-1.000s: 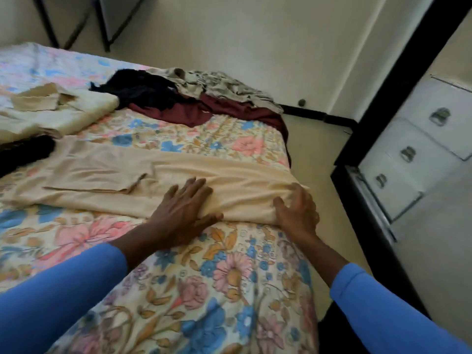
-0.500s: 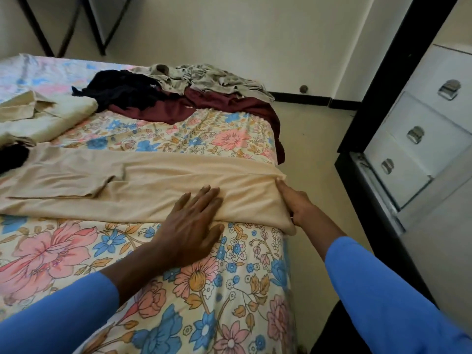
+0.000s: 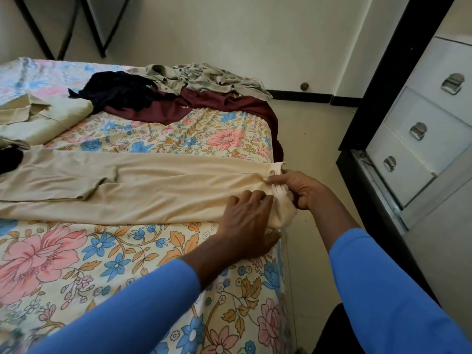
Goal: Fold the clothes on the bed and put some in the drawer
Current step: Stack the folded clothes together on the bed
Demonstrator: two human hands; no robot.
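A long beige garment [image 3: 153, 190] lies stretched across the floral bed [image 3: 127, 256], its end reaching the bed's right edge. My right hand [image 3: 298, 189] pinches that end, where a white label and a button show. My left hand [image 3: 247, 226] lies on the same end with curled fingers gathering the cloth. At the bed's far side sits a heap: a dark navy piece [image 3: 117, 92], a maroon piece [image 3: 204, 108] and a grey patterned piece [image 3: 204, 77]. A folded cream garment [image 3: 43, 118] rests at the left. White drawers [image 3: 429, 134] stand shut on the right.
A strip of bare floor [image 3: 311, 139] runs between the bed and the black-framed drawer unit [image 3: 362, 190]. Black metal legs [image 3: 63, 26] stand against the far wall. A black cloth [image 3: 10, 159] shows at the left edge.
My left hand slid right from the garment's middle to its end at the bed's edge and curled into the cloth. My right hand lifted and now pinches the end by the label.
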